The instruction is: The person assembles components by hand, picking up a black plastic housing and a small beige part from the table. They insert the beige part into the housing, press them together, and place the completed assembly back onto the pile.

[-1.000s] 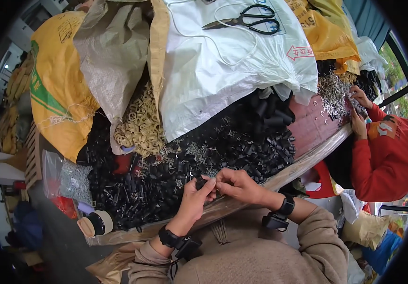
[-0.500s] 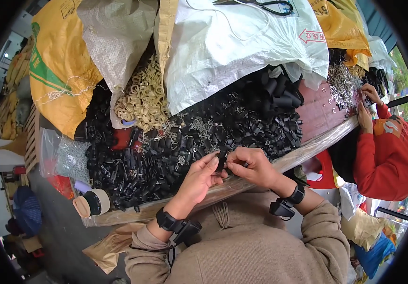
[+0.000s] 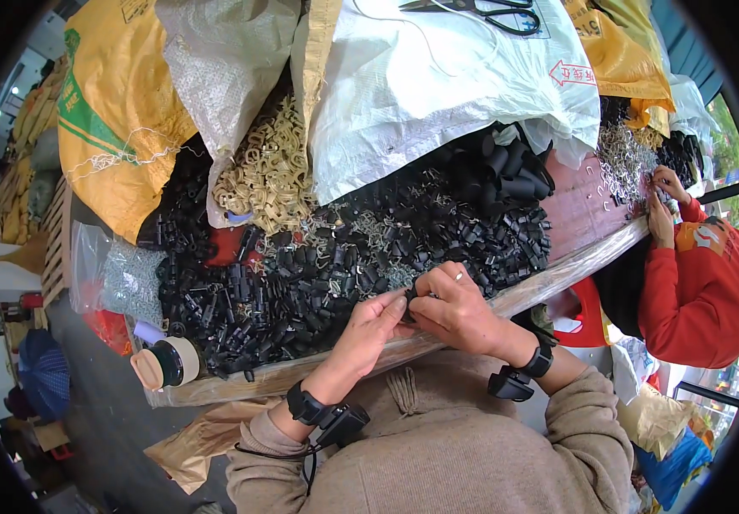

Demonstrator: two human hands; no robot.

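Observation:
Close together above the table's front edge, both my hands are closed around one small black plastic part (image 3: 409, 296), most of it hidden by my fingers. My left hand (image 3: 374, 324) pinches it between thumb and fingers. Curled over it from the other side is my right hand (image 3: 453, 310), with a tiny pale metal piece (image 3: 458, 277) showing at its fingers. Just beyond my hands spreads a heap of small black plastic parts (image 3: 275, 300), mixed with small silvery metal clips (image 3: 369, 231).
Tan curved pieces (image 3: 271, 176) spill from a sack. A white sack (image 3: 446, 94) with scissors (image 3: 481, 10) on it lies at the back. On the left are a bag of small silvery parts (image 3: 132, 278) and a lidded jar (image 3: 166, 363). A co-worker in red (image 3: 695, 287) works at right.
My right hand has turned and curled more tightly over the black part, its knuckles now higher. My left hand has closed in against it and sits slightly lower. The view has shifted slightly.

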